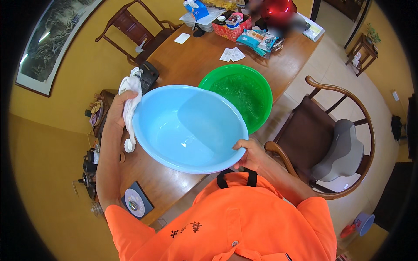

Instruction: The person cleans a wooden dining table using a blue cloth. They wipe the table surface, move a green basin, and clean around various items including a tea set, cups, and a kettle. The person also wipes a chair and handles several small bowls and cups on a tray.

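1. Holds the pale-blue plastic basin [187, 130] up above the wooden table [163, 172]!
2. Clamps its right rim with the right hand [251, 154], thumb on top.
3. Clutches a bunched white cloth [130, 104] at the left rim with the left hand [116, 108].
4. Partly hides a green basin of water [260, 78] behind.
5. Has a wooden armchair [300, 135] close by, right.

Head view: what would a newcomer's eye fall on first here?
Probably the big pale-blue basin mid-picture, its right side in the right hand's grip. Just beyond it sits a bright green basin of water. The orange shirt fills the lower middle, while a white cloth hangs from the left hand at the blue basin's left.
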Available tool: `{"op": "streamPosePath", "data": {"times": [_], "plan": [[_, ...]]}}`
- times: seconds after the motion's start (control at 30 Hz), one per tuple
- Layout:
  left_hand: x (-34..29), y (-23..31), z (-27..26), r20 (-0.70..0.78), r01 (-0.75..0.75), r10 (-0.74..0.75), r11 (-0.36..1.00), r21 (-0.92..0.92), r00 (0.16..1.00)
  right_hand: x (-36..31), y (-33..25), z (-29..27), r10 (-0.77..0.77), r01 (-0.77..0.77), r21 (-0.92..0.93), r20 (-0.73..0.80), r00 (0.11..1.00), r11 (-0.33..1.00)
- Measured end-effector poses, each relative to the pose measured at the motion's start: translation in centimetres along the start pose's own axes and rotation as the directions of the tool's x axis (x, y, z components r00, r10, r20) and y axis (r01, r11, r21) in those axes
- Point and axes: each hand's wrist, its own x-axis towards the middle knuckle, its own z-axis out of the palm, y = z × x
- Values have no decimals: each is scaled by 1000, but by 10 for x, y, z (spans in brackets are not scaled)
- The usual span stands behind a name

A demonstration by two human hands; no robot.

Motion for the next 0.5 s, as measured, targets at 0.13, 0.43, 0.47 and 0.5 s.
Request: {"op": "streamPosePath", "data": {"times": [0.13, 0.43, 0.47, 0.5], "plan": [[-3, 4, 7, -15, -8, 7, 1000, -18, 1000, 8, 8, -6, 12, -14, 55, 30, 999, 998], [-3, 16, 15, 8, -64, 64, 998, -5, 998, 13, 16, -6, 35, -56, 172, 122, 992, 983], [-4, 17, 16, 18, -66, 67, 998, -8, 998, 12, 16, -5, 42, -67, 192, 131, 990, 979], [-2, 19, 17, 31, -66, 66, 998, -11, 997, 13, 17, -6, 35, -67, 197, 158, 987, 978]]}}
